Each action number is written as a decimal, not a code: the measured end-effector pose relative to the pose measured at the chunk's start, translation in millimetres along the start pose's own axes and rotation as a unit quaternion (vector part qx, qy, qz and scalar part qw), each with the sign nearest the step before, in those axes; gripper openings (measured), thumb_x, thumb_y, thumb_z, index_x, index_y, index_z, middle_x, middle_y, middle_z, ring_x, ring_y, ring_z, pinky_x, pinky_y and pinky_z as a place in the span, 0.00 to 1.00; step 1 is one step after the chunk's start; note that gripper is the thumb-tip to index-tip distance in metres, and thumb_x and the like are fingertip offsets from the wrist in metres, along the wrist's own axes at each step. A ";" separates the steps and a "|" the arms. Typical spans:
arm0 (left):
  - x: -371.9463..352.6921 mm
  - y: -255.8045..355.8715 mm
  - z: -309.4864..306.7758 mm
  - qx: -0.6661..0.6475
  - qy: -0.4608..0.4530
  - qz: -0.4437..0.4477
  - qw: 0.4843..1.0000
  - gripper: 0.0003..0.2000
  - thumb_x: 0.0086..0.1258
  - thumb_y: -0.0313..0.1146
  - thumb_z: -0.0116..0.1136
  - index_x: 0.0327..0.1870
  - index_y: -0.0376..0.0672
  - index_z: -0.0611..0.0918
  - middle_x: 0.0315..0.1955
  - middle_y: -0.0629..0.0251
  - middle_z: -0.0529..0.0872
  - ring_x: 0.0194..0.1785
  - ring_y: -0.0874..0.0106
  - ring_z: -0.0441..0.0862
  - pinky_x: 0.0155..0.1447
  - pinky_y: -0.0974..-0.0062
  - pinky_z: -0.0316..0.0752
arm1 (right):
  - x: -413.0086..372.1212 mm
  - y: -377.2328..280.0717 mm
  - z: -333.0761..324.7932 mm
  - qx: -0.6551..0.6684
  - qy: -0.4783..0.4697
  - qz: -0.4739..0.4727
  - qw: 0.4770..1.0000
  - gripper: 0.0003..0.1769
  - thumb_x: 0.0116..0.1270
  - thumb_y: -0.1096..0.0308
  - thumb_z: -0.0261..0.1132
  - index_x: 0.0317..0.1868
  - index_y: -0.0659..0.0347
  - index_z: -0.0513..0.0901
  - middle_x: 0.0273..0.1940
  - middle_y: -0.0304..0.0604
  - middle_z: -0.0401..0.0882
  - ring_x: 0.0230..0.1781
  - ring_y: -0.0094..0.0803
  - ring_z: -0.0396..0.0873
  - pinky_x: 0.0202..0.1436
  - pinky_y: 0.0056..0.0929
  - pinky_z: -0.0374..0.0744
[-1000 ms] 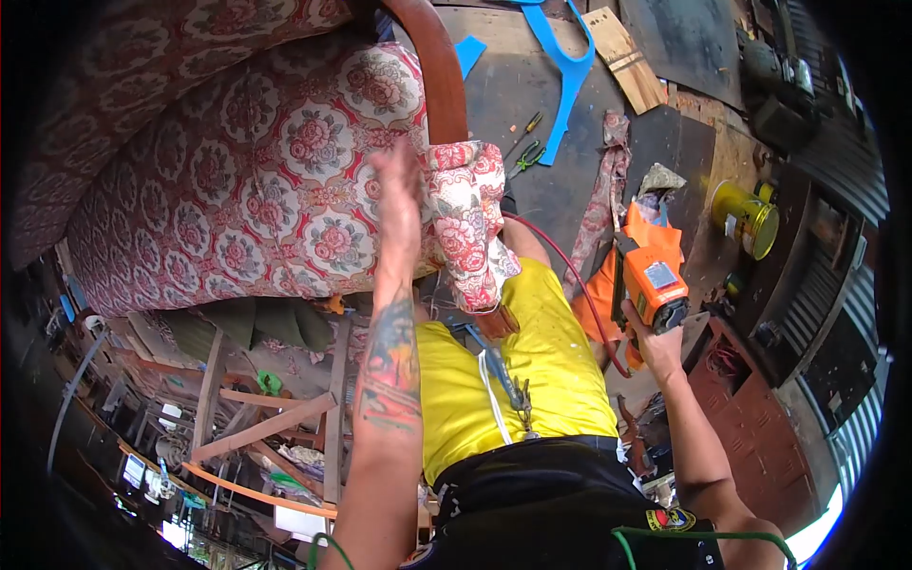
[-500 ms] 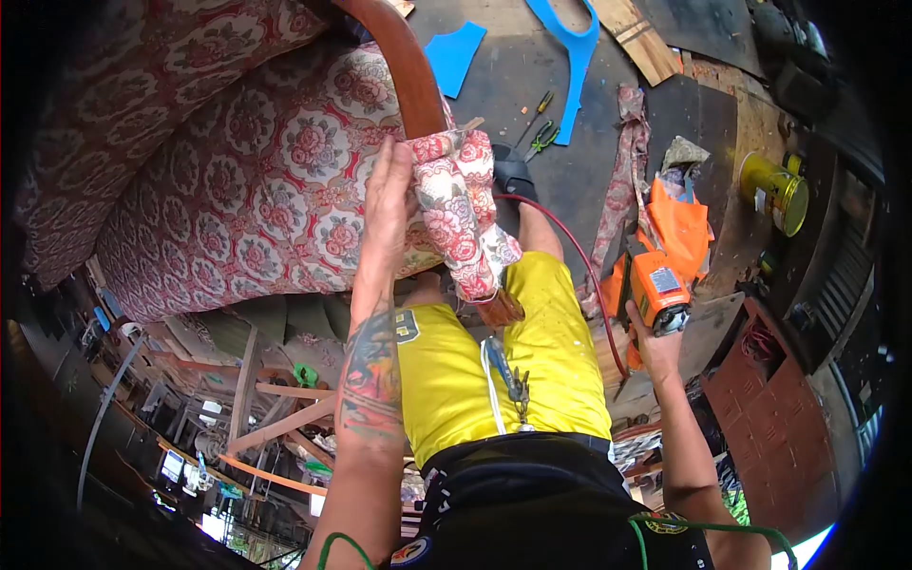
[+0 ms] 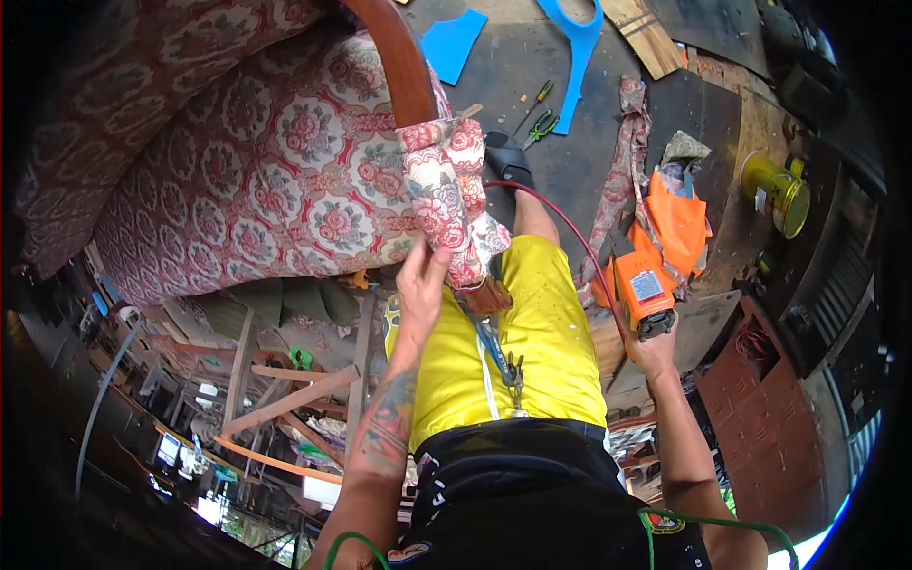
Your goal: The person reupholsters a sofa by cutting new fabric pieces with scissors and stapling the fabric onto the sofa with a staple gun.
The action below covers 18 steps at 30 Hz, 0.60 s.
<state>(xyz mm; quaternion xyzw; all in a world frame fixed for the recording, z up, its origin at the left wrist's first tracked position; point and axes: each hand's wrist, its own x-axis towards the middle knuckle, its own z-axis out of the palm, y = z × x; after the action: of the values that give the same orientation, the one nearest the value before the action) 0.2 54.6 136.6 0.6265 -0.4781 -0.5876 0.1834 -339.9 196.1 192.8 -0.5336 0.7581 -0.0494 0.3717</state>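
Observation:
My left hand (image 3: 424, 275) is at the lower end of floral fabric (image 3: 439, 199) bunched around the front of a curved wooden armrest (image 3: 397, 66), its fingers closed on the fabric's edge. The armrest belongs to a sofa covered in red and white floral upholstery (image 3: 313, 142). Below the fabric, a wooden end piece (image 3: 488, 296) shows between the knees. On the right, my right hand (image 3: 651, 344) is wrapped round an orange stapler-like tool (image 3: 648, 287), and a red hose (image 3: 570, 223) runs near it.
Blue cut-outs (image 3: 454, 43), a screwdriver (image 3: 534, 103) and green-handled pliers (image 3: 541, 128) lie on the dark floor. An orange cloth (image 3: 676, 220), a fabric strip (image 3: 622, 171) and a yellow can (image 3: 781, 195) are at the right. Wooden frames (image 3: 294, 399) stand lower left.
My left hand has moved from beside the armrest down to the lower part of the bunched fabric, and its fingers have closed. The orange tool has shifted slightly left in my right hand.

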 end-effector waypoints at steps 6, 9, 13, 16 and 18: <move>-36.5 23.5 23.7 -0.316 0.132 -0.216 0.914 0.23 0.78 0.36 0.56 0.66 0.29 0.74 0.54 0.63 0.83 0.54 0.78 0.79 0.57 0.80 0.74 | 23.0 -34.0 -31.9 0.113 -0.076 -0.002 0.991 0.14 0.49 0.69 0.73 0.37 0.63 0.83 0.31 0.44 0.85 0.33 0.47 0.84 0.44 0.37 0.78; -29.6 4.3 24.4 -0.344 0.151 -0.163 0.912 0.20 0.76 0.34 0.56 0.62 0.29 0.77 0.47 0.65 0.85 0.48 0.80 0.81 0.53 0.81 0.76 | 39.4 -55.7 -45.4 0.076 -0.108 -0.091 0.987 0.17 0.49 0.68 0.73 0.39 0.66 0.82 0.34 0.46 0.85 0.34 0.46 0.85 0.40 0.37 0.80; -20.5 11.1 29.4 -0.228 0.182 -0.139 0.946 0.18 0.74 0.39 0.59 0.53 0.31 0.82 0.39 0.66 0.89 0.40 0.79 0.83 0.47 0.78 0.77 | 45.0 -100.5 -47.0 0.135 -0.139 -0.072 0.978 0.16 0.49 0.70 0.72 0.39 0.65 0.83 0.33 0.47 0.84 0.33 0.43 0.85 0.40 0.36 0.80; -15.5 23.5 12.7 0.035 0.157 -0.138 0.977 0.12 0.71 0.35 0.63 0.44 0.34 0.87 0.34 0.67 0.89 0.36 0.81 0.83 0.44 0.79 0.76 | 34.5 -127.9 -35.9 0.099 -0.129 -0.068 0.984 0.12 0.50 0.72 0.70 0.36 0.64 0.82 0.29 0.45 0.82 0.28 0.40 0.83 0.36 0.34 0.79; -9.4 22.0 -9.6 0.083 0.136 -0.135 0.978 0.12 0.69 0.37 0.65 0.38 0.33 0.88 0.31 0.61 0.91 0.37 0.77 0.86 0.45 0.76 0.77 | 23.3 -137.2 -24.7 0.050 -0.107 -0.167 0.979 0.09 0.50 0.73 0.69 0.33 0.65 0.82 0.26 0.44 0.81 0.26 0.38 0.82 0.34 0.32 0.79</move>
<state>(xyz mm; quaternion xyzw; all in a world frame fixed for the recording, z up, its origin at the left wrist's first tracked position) 1.9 48.6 161.6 0.7725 -0.4068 -0.4743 0.1131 -252.8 110.1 263.3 -0.6357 0.6108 -0.0916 0.4630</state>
